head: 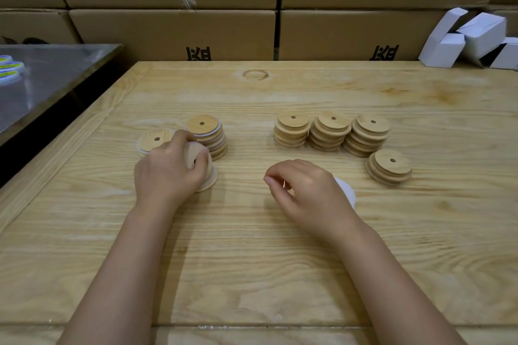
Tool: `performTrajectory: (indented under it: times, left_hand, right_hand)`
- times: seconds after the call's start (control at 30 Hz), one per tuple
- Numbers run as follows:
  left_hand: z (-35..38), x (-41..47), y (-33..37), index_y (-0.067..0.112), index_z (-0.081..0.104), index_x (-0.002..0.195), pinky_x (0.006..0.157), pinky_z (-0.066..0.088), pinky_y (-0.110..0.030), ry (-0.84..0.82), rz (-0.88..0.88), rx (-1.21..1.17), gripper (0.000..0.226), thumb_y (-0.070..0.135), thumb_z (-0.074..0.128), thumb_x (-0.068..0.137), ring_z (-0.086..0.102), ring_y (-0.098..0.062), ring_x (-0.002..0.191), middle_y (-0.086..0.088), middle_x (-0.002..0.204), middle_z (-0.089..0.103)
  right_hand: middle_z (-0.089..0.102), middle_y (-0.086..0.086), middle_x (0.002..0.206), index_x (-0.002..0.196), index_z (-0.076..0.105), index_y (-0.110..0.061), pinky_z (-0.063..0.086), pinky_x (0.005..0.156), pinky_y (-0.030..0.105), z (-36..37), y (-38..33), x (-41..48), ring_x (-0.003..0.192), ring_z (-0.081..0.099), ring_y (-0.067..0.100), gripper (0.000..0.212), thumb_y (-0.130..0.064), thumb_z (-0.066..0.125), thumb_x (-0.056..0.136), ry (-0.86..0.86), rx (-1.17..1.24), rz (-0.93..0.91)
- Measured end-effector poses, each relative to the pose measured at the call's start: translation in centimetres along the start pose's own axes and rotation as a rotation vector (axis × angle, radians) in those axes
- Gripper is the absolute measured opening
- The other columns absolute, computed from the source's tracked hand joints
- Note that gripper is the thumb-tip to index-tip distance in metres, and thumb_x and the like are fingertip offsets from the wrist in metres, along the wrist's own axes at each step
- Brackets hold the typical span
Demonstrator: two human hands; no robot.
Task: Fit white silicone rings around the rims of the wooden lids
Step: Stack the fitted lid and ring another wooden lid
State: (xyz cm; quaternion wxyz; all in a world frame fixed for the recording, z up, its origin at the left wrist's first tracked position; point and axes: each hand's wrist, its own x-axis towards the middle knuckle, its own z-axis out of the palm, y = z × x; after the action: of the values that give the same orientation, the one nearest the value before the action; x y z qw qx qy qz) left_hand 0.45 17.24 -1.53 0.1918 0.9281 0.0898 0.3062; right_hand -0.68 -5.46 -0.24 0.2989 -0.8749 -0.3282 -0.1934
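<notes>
Left hand clasps a tilted wooden lid by its rim, low over the table, beside the ringed stack. Right hand curls loosely over white rings; grasp unclear. Bare stacks sit beyond.

We see soft, even overhead light, faint shadows under both forearms, slight blur throughout, wide-angle bowing at the pale wooden table's edges.
</notes>
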Motion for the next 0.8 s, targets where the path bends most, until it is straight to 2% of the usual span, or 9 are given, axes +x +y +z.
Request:
performTrajectory:
  times: [0.13, 0.47, 0.6, 0.8]
  left_hand:
    - [0.2, 0.0, -0.1, 0.019, 0.059, 0.094, 0.061, 0.037, -0.032, -0.044, 0.009, 0.068, 0.039, 0.054, 0.062, 0.077, 0.062, -0.033, 0.082, -0.004, 0.087, 0.067]
    - [0.6, -0.1, 0.2, 0.019, 0.062, 0.092, 0.063, 0.040, -0.035, -0.116, -0.004, 0.233, 0.042, 0.058, 0.053, 0.080, 0.063, -0.036, 0.084, -0.007, 0.088, 0.066]
    - [0.5, -0.2, 0.6, 0.017, 0.063, 0.085, 0.059, 0.035, -0.031, -0.125, 0.006, 0.301, 0.042, 0.056, 0.051, 0.082, 0.062, -0.035, 0.079, -0.008, 0.084, 0.064]
    - [0.2, -0.1, 1.0, 0.017, 0.065, 0.085, 0.058, 0.032, -0.031, -0.125, -0.020, 0.354, 0.042, 0.057, 0.050, 0.083, 0.062, -0.035, 0.081, -0.008, 0.082, 0.064]
  right_hand:
    - [0.063, 0.001, 0.069, 0.081, 0.066, -0.008, 0.048, 0.059, 0.035, 0.0, 0.1, 0.0, 0.064, 0.057, 0.021, 0.015, -0.017, 0.057, 0.089, -0.008, 0.011, -0.004]
    - [0.067, 0.002, 0.074, 0.085, 0.068, -0.008, 0.050, 0.062, 0.038, 0.0, 0.0, 0.0, 0.068, 0.060, 0.023, 0.021, -0.021, 0.053, 0.090, -0.046, 0.027, -0.027]
    - [0.067, 0.002, 0.074, 0.084, 0.068, -0.008, 0.050, 0.062, 0.038, 0.1, -0.1, 0.0, 0.067, 0.060, 0.022, 0.020, -0.021, 0.053, 0.090, -0.023, 0.048, -0.043]
    - [0.066, 0.002, 0.072, 0.083, 0.068, -0.006, 0.049, 0.062, 0.039, 0.3, 0.0, 0.0, 0.065, 0.058, 0.022, 0.018, -0.018, 0.055, 0.089, -0.001, 0.035, -0.065]
